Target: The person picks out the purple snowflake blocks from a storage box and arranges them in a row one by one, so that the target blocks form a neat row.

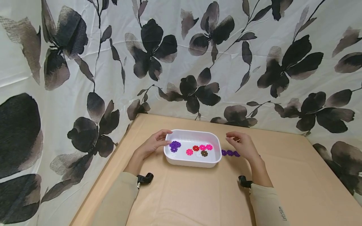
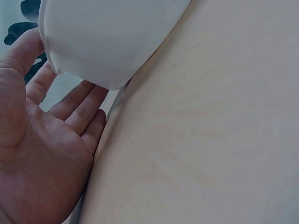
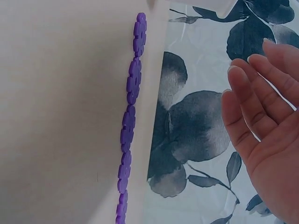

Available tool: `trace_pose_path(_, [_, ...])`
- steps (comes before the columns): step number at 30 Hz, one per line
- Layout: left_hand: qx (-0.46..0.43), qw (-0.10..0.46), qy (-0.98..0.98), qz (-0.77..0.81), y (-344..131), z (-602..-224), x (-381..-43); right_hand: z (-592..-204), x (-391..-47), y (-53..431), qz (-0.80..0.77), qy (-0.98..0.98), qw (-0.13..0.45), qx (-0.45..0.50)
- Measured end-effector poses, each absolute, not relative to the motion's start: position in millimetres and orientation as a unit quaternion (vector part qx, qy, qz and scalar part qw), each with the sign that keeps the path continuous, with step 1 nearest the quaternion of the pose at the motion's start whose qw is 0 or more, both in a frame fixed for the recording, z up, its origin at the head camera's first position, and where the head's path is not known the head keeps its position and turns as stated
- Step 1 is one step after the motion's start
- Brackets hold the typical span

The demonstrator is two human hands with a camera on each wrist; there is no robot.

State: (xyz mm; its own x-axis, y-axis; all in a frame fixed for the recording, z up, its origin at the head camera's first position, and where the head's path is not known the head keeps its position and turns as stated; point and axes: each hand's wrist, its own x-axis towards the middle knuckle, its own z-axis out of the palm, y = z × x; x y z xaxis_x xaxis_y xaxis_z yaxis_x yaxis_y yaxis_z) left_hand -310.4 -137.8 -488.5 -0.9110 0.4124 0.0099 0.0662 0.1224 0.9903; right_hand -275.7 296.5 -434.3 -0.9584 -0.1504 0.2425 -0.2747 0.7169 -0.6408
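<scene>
"White tray (image 1: 192,162): position, head view?"

"Near the far edge of the bench (image 1: 186,194), toward its far-left corner, with loose discs (image 1: 195,148) inside. Purple chain (image 1: 230,153) lies just right of the tray."

"Left wrist view: left hand (image 2: 51,135)?"

"Thumb over the tray wall, fingers lightly bent round the left end. Advisable: hold the tray level."

"Right wrist view: right hand (image 3: 275,149)?"

"Fingers relaxed, close together; nothing held, clear of the chain. Advisable: lift one disc at a time by its edge, leaving the chain straight."

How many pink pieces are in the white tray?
3: one pink piece left of the red piece, another just right of it, a third farther right. Any underneath would be hidden.
</scene>
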Motion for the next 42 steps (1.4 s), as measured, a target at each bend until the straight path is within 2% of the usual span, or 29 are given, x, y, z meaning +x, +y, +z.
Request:
trace_pose_path(9, [0.164, 0.135, 0.736, 0.643, -139, -488, -310, -434, -272, 292, 0.364, -0.921, 0.082, 0.114])
trace_pose_path(23, [0.166, 0.136, 0.734, 0.644, -141, -488, -309, -440, -269, 277, 0.371, -0.921, 0.035, 0.111])
trace_pose_path(42, [0.164, 0.135, 0.736, 0.643, -143, -488, -308, -444, -267, 251, 0.345, -0.930, 0.035, 0.117])
